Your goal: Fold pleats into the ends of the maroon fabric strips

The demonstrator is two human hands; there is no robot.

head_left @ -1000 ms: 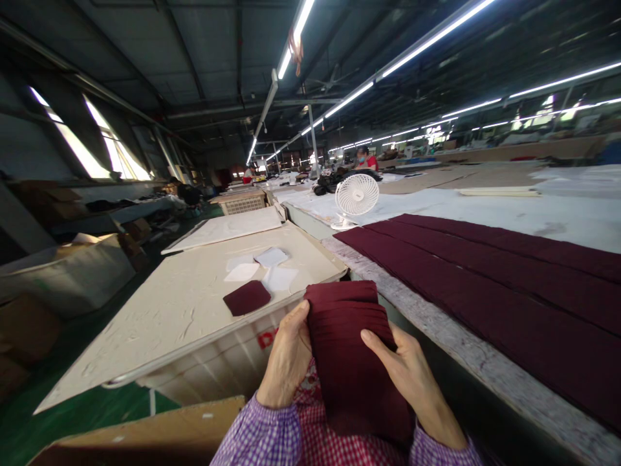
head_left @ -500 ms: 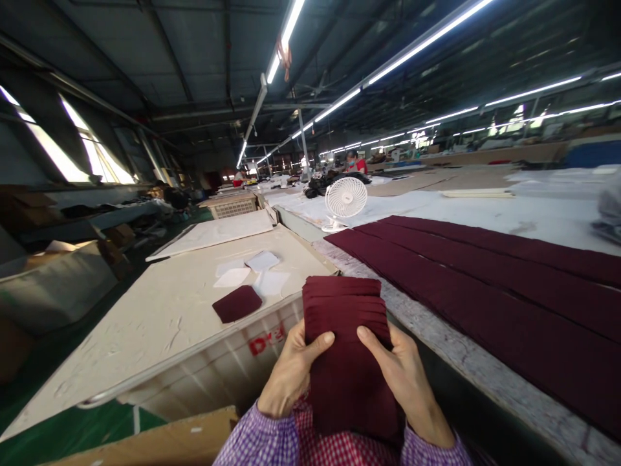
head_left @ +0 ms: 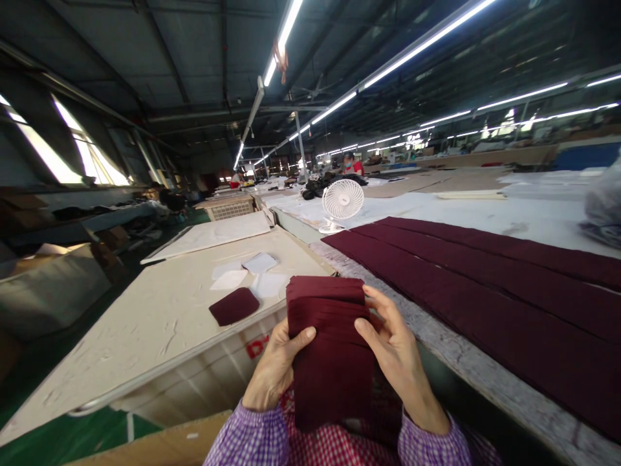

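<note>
A stack of maroon fabric pieces (head_left: 330, 362) hangs upright in front of my body, its upper edges fanned in steps. My left hand (head_left: 277, 362) grips the stack's left side, thumb on the front and fingers behind. On the right side, my right hand (head_left: 395, 349) has its thumb at the front face and its fingers at the upper right edge and behind, partly hidden. Left of the stack, a single maroon fabric piece (head_left: 235, 306) lies on the beige board (head_left: 145, 323), beside several white cut pieces (head_left: 229, 279).
Long maroon fabric strips (head_left: 466, 285) cover the table on the right. A white fan (head_left: 343, 199) stands at their far end. Below the board is a pale plastic bin (head_left: 194, 382), with cardboard (head_left: 160, 446) at its front. A person in red (head_left: 354, 166) is far back.
The stack and both hands have shifted slightly left. My right fingers have come up to the stack's upper right edge, and the top layers there look bent.
</note>
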